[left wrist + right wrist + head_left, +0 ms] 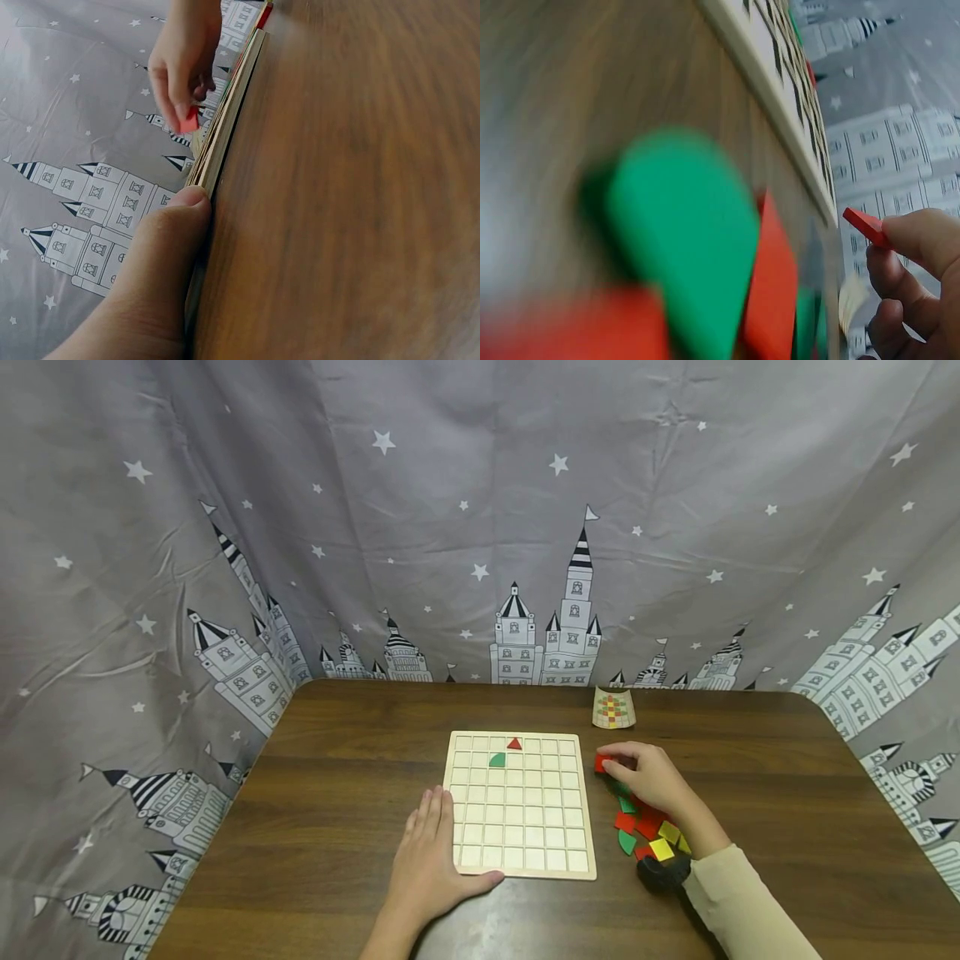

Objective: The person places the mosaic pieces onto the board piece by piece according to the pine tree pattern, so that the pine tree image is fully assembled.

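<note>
My right hand (656,783) pinches a red square tile (602,762) between thumb and fingers, just off the right edge of the wooden grid board (522,879). In the right wrist view the same red tile (865,226) is held clear of the table. Along the board's left edge lie the straight fingers of my left hand (426,864), its thumb at the front edge. A red triangle (514,744) sits in the board's top row, and a green quarter-round tile (497,761) in the row below, one column to the left.
Below my right hand lies a loose pile of red, green and yellow tiles (662,849), partly hidden by the hand and wrist. A curved pattern card (613,708) stands at the table's back edge. Behind the table (337,827) hangs a grey castle-print curtain (450,485).
</note>
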`<state>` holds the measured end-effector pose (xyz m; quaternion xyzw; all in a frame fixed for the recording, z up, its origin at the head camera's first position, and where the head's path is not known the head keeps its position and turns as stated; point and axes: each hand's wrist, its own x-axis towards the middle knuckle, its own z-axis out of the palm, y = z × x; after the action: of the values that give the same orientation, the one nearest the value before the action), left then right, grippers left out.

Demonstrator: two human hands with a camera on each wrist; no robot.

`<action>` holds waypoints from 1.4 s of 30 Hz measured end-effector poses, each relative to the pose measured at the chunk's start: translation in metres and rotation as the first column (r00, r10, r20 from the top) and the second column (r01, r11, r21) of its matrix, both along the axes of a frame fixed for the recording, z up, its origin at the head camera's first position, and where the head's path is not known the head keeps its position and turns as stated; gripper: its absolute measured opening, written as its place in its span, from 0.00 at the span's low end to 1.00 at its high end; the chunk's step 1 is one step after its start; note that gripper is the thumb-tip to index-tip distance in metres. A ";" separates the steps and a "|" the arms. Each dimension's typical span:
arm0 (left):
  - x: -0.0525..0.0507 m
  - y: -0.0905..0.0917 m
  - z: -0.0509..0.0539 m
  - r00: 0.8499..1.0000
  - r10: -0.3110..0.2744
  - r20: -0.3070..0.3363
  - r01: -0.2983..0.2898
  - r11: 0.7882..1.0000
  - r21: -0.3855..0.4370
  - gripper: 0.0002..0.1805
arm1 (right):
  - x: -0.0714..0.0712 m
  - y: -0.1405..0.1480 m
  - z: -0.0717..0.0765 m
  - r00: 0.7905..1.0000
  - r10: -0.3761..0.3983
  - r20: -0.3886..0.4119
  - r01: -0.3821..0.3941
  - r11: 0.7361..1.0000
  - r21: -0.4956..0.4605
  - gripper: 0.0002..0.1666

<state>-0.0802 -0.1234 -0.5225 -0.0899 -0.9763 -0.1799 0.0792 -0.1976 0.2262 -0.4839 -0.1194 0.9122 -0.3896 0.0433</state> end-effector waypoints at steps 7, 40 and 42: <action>0.000 0.000 0.001 1.000 0.002 0.007 -0.002 1.000 0.000 0.76 | -0.012 -0.040 0.002 0.998 0.048 -0.032 -0.050 0.997 -0.055 0.15; -0.001 0.000 -0.001 1.000 0.001 0.010 0.000 1.000 -0.021 0.76 | -0.025 -0.123 -0.007 0.983 0.146 -0.107 -0.141 0.989 0.052 0.12; -0.001 0.000 -0.001 1.000 0.000 0.010 0.000 1.000 -0.020 0.76 | -0.025 -0.124 -0.007 0.980 0.154 -0.125 -0.147 0.987 0.062 0.12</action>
<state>-0.0809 -0.1237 -0.5236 -0.0897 -0.9785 -0.1705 0.0736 -0.2222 0.1021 -0.4911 -0.2121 0.9112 -0.3527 0.0164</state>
